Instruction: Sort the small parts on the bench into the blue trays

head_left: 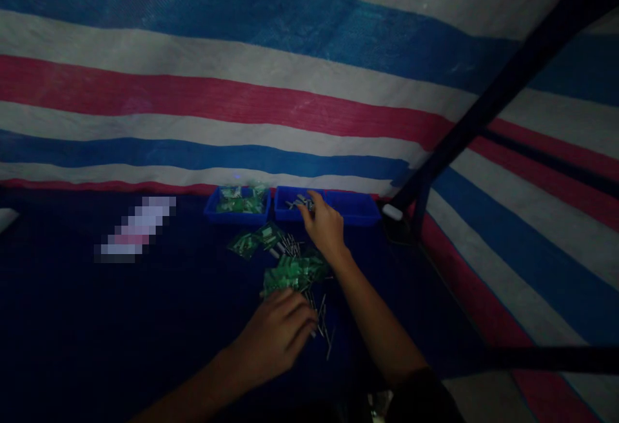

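My right hand (323, 224) reaches forward to a blue tray (360, 209), its fingers curled over a small heap of metal pins (300, 203) at the tray's left end. Whether it grips any pin is hidden. My left hand (278, 333) rests knuckles up on the dark blue table, fingers bent beside loose metal pins (323, 323). Just beyond it lies a pile of small green circuit boards (290, 273). Several more green boards (256, 240) lie a little further back.
A second blue tray (211, 212) on the left holds green boards. A striped red, white and blue tarp (242, 88) hangs behind the table. A dark metal pole (493, 94) slants up at the right. A blurred pale patch (135, 229) lies left.
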### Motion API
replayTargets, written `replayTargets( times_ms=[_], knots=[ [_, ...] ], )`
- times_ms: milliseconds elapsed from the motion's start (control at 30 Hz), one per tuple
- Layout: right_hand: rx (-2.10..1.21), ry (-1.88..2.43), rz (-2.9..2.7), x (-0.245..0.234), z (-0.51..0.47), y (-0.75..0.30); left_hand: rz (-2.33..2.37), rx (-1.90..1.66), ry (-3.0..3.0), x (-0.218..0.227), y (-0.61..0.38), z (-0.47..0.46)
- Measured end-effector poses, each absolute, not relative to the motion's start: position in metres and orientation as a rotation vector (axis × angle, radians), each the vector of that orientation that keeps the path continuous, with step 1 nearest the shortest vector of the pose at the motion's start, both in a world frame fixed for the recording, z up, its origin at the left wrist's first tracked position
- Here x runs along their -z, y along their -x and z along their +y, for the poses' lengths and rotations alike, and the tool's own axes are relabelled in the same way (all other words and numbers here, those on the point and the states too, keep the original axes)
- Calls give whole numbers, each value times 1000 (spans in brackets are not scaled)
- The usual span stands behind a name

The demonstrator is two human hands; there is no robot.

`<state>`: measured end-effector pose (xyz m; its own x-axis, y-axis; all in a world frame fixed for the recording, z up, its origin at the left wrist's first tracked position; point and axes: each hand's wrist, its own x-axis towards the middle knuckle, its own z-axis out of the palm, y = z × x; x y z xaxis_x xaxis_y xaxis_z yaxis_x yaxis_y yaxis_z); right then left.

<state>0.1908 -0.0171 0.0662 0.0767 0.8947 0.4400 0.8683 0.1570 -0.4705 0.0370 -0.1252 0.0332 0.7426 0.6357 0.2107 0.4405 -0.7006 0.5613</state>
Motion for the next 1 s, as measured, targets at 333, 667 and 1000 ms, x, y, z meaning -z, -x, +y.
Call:
replayTargets(
  times_ms=[333,667,1000],
  knots=[
    [-253,1620,-2059,-36,-40,-210,711,-288,-2757,-17,-64,-154],
    [-319,1426,-2165,-34,-50,-191,663,-348,-2747,-30,-44,-131],
    [-122,1124,-2175,-46,-77,-171,1112,-956,-2266,-55,7,-59]
  ],
)
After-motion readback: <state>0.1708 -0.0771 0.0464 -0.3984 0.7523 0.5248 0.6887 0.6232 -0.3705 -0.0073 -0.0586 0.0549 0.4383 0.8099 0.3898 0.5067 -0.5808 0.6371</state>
